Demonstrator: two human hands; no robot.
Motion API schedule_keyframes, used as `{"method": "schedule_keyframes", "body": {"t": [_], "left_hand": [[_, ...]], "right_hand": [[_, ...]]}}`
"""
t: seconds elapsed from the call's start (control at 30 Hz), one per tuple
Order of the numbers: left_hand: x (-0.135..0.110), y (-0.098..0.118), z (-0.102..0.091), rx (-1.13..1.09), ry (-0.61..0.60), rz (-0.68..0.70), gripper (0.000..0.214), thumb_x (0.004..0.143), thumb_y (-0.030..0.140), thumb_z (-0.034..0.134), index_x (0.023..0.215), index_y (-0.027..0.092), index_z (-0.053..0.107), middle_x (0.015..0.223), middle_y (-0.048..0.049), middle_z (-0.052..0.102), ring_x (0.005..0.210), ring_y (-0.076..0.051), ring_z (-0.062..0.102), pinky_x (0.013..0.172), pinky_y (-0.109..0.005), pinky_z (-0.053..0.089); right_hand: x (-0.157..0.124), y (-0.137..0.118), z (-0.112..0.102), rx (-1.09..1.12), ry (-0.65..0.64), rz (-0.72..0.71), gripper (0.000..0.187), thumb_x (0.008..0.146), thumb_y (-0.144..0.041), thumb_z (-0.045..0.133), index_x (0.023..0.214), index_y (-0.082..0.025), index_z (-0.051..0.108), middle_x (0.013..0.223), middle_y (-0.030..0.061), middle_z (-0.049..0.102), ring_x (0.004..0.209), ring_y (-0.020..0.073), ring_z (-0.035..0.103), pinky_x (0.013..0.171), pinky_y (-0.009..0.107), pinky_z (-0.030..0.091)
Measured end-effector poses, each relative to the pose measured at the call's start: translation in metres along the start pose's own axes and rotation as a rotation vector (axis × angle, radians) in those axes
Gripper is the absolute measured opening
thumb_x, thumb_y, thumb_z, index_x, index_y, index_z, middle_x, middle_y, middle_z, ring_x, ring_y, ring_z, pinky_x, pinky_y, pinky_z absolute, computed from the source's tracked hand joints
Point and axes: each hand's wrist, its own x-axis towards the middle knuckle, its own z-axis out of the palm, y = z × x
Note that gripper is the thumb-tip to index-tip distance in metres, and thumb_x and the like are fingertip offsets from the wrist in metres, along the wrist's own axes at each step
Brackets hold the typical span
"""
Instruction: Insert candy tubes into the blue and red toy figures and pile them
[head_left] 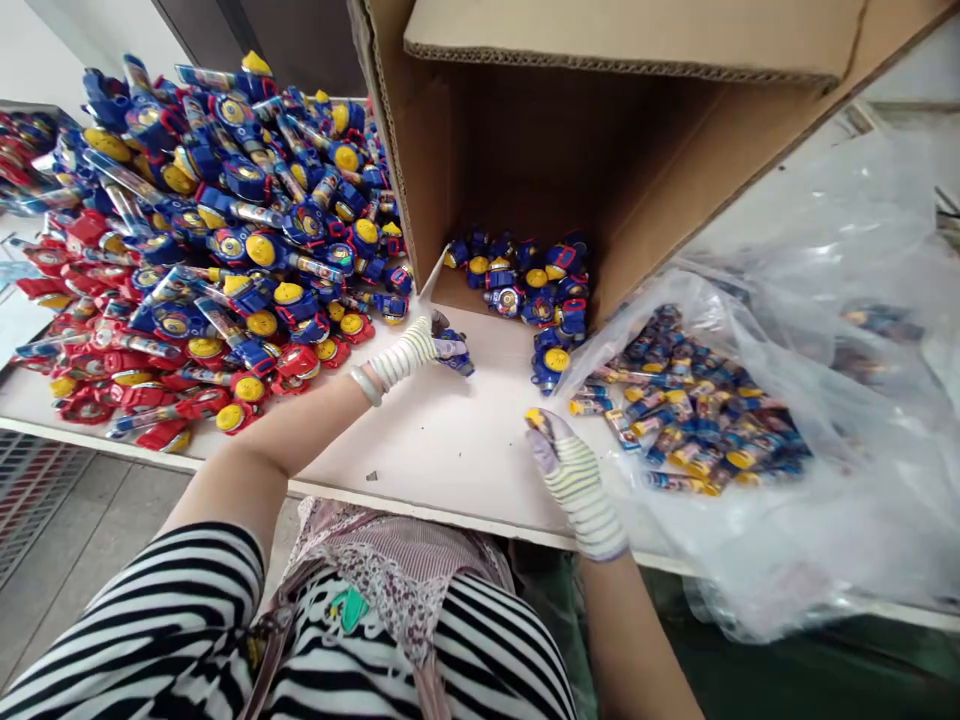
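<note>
My left hand (409, 350), in a striped knit glove, is closed round a blue toy with a clear tube (454, 350), held just above the white table (442, 440) near the mouth of a cardboard box (637, 170). My right hand (574, 480), gloved the same way, rests on the table's front part with its fingers pinched on a small yellow-tipped piece (535, 417). It lies beside a clear plastic bag (825, 480) full of small blue and yellow tubes (690, 420).
A big heap of blue and yellow toys (247, 210) with red ones (112, 370) below covers the table's left side. More blue toys (525, 285) lie inside the tipped box. The table's front edge runs just before my striped shirt.
</note>
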Motion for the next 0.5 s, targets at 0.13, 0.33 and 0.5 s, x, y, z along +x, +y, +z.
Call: {"method": "schedule_keyframes", "body": {"t": [0.13,0.33,0.5], "left_hand": [[-0.048,0.004,0.011,-0.493,-0.096,0.142,0.048,0.085,0.042,0.069,0.122,0.011,0.062,0.109,-0.0123,0.07,0.101,-0.024,0.068,0.096,-0.037,0.054],[-0.075,0.013,0.01,-0.394,-0.117,0.214,0.037,0.086,0.044,0.067,0.105,0.012,0.07,0.103,-0.0107,0.071,0.095,-0.022,0.066,0.088,-0.032,0.054],[-0.092,0.013,0.015,-0.517,-0.146,0.2,0.039,0.093,0.05,0.061,0.109,0.014,0.062,0.099,-0.008,0.065,0.081,-0.016,0.065,0.065,-0.024,0.056]], "right_hand": [[0.016,-0.051,0.02,-0.098,-0.126,0.031,0.044,0.101,-0.045,0.046,0.126,-0.014,0.065,0.116,0.0179,0.076,0.1,0.0302,0.074,0.086,0.04,0.058],[0.016,-0.07,0.011,-0.307,-0.173,0.013,0.043,0.103,-0.041,0.045,0.13,-0.015,0.065,0.119,0.0162,0.075,0.101,0.0301,0.073,0.083,0.036,0.053],[0.012,-0.079,0.003,-0.39,-0.279,-0.054,0.043,0.103,-0.042,0.046,0.132,-0.016,0.064,0.121,0.0144,0.074,0.099,0.029,0.072,0.08,0.034,0.05]]}}
